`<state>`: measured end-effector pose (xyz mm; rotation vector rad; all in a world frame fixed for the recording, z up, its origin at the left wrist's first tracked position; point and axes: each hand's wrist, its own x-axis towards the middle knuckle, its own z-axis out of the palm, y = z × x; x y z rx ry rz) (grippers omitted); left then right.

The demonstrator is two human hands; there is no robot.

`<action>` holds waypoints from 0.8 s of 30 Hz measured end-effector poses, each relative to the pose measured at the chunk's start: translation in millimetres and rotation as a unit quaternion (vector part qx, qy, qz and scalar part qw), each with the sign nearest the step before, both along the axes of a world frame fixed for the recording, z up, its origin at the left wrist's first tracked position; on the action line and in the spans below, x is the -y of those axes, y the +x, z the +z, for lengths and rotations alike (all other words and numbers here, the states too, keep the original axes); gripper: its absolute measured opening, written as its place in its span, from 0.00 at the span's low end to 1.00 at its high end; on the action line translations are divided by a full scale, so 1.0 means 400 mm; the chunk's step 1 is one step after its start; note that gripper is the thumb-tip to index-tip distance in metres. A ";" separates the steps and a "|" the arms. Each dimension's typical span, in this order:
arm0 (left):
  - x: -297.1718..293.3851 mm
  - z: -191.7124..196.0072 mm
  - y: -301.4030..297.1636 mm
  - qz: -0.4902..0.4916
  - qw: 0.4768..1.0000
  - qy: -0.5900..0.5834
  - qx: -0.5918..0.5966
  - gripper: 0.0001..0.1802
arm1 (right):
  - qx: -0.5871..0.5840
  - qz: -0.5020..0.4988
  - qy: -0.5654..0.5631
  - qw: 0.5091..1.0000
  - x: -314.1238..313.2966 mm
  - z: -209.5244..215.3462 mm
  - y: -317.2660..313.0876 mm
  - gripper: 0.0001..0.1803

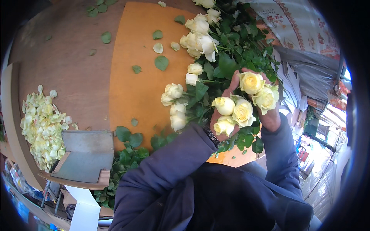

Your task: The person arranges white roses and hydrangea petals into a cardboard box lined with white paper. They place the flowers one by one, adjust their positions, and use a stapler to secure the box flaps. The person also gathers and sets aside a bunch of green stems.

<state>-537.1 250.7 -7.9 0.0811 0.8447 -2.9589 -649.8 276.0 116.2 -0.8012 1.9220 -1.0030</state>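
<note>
Five pale-yellow roses (243,111) are sitting between the left hand (216,120) and right hand (271,118), over the right part of the orange sheet (133,77). They are probably feeling light, with soft petals bruising easily; the stiffer stems, hidden here, are likely offering the safer hold, just below the heads. Blooms are hiding most fingers; whether they are pinching stems, I cannot tell. A petal heap (42,131) is lying left of the sheet.
</note>
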 end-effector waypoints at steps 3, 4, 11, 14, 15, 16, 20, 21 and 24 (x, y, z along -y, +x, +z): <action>0.004 -0.005 -0.004 0.057 0.946 -0.317 0.025 0.25 | -0.054 0.011 0.011 0.998 -0.007 -0.014 0.007 0.23; 0.008 -0.005 -0.001 0.071 0.934 -0.350 0.026 0.26 | -0.175 0.027 -0.009 0.984 -0.011 -0.023 0.015 0.25; 0.013 0.003 -0.023 0.163 0.892 -0.419 0.038 0.27 | 0.042 -0.106 -0.114 0.987 -0.046 -0.045 0.016 0.42; 0.008 0.015 -0.030 0.168 0.878 -0.442 0.072 0.31 | 0.080 -0.139 -0.134 0.978 -0.057 -0.044 0.008 0.43; 0.010 0.016 -0.033 0.126 0.914 -0.381 0.062 0.32 | 0.109 -0.164 -0.158 0.968 -0.058 -0.048 0.004 0.43; 0.013 0.017 -0.032 0.098 0.944 -0.310 0.058 0.30 | 0.137 -0.207 -0.166 0.954 -0.060 -0.053 0.002 0.43; 0.018 0.009 -0.022 0.150 0.958 -0.238 0.045 0.22 | 0.193 -0.189 -0.210 0.940 -0.076 -0.064 -0.019 0.42; 0.016 0.003 -0.022 0.161 0.958 -0.237 0.031 0.20 | 0.209 -0.194 -0.219 0.933 -0.083 -0.061 -0.028 0.39; 0.006 -0.024 -0.027 0.083 0.995 -0.005 -0.062 0.14 | 0.112 -0.182 -0.115 0.970 -0.093 -0.051 -0.087 0.34</action>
